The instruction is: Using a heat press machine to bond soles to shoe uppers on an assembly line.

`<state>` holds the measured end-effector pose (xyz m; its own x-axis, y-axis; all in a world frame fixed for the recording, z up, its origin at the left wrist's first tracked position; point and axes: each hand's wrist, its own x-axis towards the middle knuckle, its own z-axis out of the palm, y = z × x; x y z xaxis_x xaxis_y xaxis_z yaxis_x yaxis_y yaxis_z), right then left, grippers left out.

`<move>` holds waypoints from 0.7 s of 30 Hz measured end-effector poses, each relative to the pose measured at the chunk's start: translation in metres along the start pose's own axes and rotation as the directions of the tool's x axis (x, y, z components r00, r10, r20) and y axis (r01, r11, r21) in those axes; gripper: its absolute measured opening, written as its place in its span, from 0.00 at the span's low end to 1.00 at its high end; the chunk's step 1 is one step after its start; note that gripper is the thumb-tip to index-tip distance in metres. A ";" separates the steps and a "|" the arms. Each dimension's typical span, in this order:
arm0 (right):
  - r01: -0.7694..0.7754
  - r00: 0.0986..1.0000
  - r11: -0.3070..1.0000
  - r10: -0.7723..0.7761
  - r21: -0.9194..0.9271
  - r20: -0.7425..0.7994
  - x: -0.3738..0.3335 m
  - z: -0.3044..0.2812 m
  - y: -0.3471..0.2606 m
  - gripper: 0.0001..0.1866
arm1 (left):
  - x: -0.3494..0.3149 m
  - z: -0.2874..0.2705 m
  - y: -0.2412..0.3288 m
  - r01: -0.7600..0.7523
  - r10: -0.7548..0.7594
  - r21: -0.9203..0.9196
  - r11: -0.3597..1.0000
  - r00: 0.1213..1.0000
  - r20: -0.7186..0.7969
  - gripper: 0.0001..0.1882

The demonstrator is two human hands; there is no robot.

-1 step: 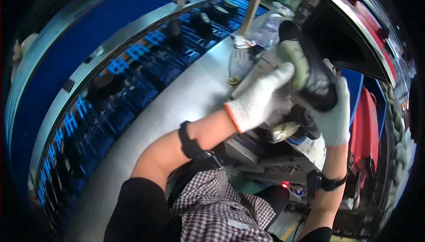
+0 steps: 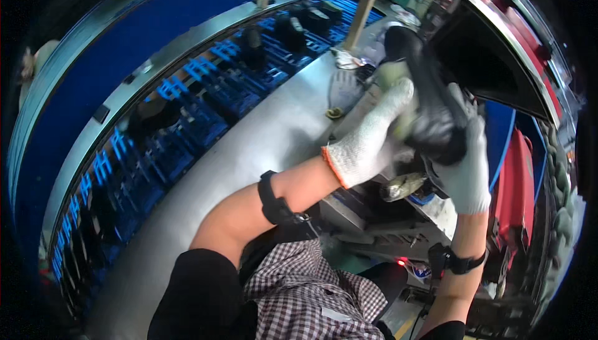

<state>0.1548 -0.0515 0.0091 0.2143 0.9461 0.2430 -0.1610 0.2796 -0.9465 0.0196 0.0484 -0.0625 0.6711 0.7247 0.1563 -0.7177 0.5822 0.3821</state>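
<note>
A black shoe (image 2: pixel 430 100) with a pale greenish sole is raised between my two hands, blurred by motion. My left hand (image 2: pixel 374 131), in a white knit glove with an orange cuff, is closed on the sole side, its thumb along the pale edge. My right hand (image 2: pixel 468 165), also in a white glove, wraps the opposite side and lower end; some of its fingers are hidden behind the shoe. Beneath the hands, a worn, pale rounded piece (image 2: pixel 403 186) sits on a dark machine part.
A conveyor (image 2: pixel 187 116) with blue-lit bars carries several dark shoes on my left. A grey metal ledge (image 2: pixel 261 134) runs alongside it, with a loose glove (image 2: pixel 343 89) lying on it. Beyond the shoe is a dark panel (image 2: pixel 486 53); red sheet metal (image 2: pixel 517 175) stands to the right.
The shoe has turned in my hands, so more of its black upper and less of its pale sole shows. The surroundings have shifted slightly in view.
</note>
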 end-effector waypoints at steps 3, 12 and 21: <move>0.119 0.966 0.750 0.063 -0.651 0.250 -0.014 0.027 -0.011 0.42 | -0.040 0.003 0.042 -0.047 0.040 -0.153 0.987 0.998 -0.047 0.17; -0.009 0.900 0.409 -0.395 -0.912 -0.186 -0.096 -0.097 0.029 0.30 | -0.003 -0.226 0.203 0.077 0.435 0.600 0.796 0.617 -0.656 0.09; -0.039 0.837 0.071 -0.543 -0.997 -0.072 -0.114 -0.122 0.089 0.27 | 0.023 -0.350 0.306 0.471 0.748 0.852 -0.229 0.645 -0.156 0.47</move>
<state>0.2333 -0.1543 -0.1283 0.3356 0.6280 0.7021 0.9404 -0.1805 -0.2881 -0.2498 0.3728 -0.2609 -0.1327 0.9605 0.2446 0.6390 -0.1057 0.7619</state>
